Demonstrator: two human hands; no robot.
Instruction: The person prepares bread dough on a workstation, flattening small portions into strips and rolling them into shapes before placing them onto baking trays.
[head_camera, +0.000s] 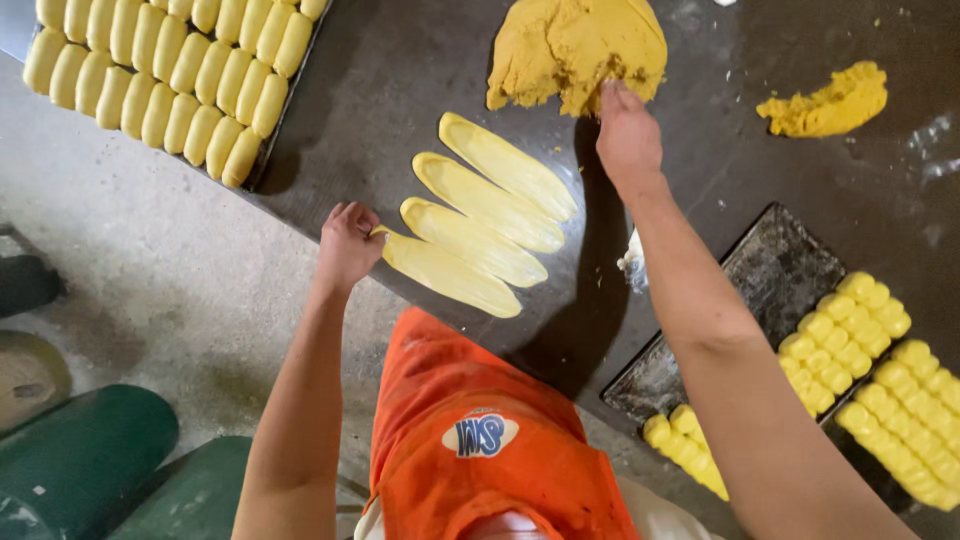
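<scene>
While the person leans over the dark worktable (400, 90), the right hand (627, 135) reaches to the near edge of a big mound of yellow-brown dough (575, 45), its fingers curled together and dug into the dough. The left hand (347, 243) rests at the table's near edge, fingers folded into a loose fist, touching the end of the nearest of four flattened, pale yellow dough strips (480, 225) lying side by side between the hands. A smaller yellow dough lump (828, 103) sits well apart to the right. A tray of pale dough rolls (165, 75) stands at upper left; a dark baking tray (770, 270) with ridged yellow pieces (850, 330) lies at right. An orange apron (480, 430) shows below.
</scene>
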